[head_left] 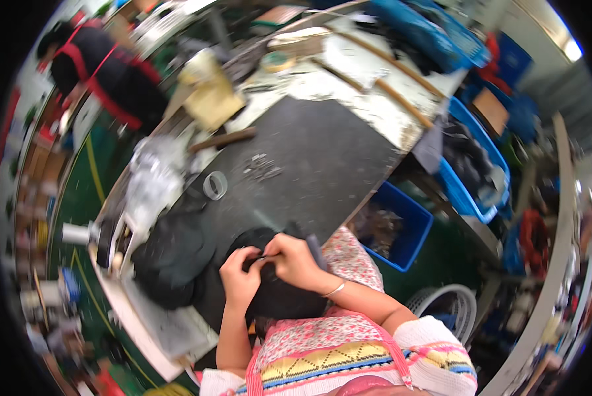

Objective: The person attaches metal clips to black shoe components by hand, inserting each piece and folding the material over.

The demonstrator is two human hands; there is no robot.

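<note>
While both hands meet over the near edge of the desk (322, 165), they pinch a black fabric piece (276, 290) between them.

The left hand (240, 277) closes its fingers on the dark material, and the right hand (294, 261) grips it too, close beside — a thin tool seems to sit between the fingertips, too blurred to tell. A stack of black pieces (174, 254) lies just left; a clear tape roll (215, 185) rests farther up — a blue bin (401, 228) stands at the right.

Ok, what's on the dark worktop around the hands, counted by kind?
Black fabric pieces in both hands: 1
Stack of black pieces: 1
Clear tape roll: 1
Wooden-handled tool: 1
Cluster of small metal bits: 1
Total: 5
</note>
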